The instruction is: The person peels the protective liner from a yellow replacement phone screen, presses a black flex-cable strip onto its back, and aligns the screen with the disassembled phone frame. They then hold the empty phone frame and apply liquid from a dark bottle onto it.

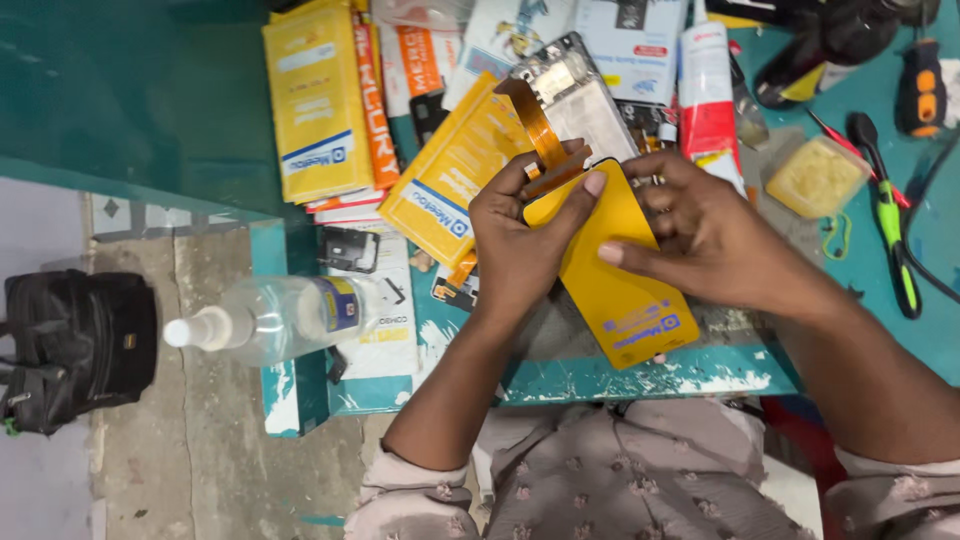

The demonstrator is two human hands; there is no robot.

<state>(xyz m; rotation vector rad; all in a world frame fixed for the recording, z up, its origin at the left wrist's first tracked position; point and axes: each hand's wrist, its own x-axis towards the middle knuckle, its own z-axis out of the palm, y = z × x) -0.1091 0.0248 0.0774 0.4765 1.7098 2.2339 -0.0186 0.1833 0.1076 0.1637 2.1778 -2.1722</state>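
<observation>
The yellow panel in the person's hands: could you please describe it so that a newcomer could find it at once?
Start at the teal workbench and look at its front edge, where the left hand and right hand meet. Between them is the yellow panel, flat and rounded at the corners. Unlike the yellow boxes stacked behind, it trails an orange ribbon cable from its top.

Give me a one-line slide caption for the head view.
Both hands, left hand and right hand, hold a yellow-backed phone screen panel with an orange flex cable over a cluttered teal workbench.
</observation>
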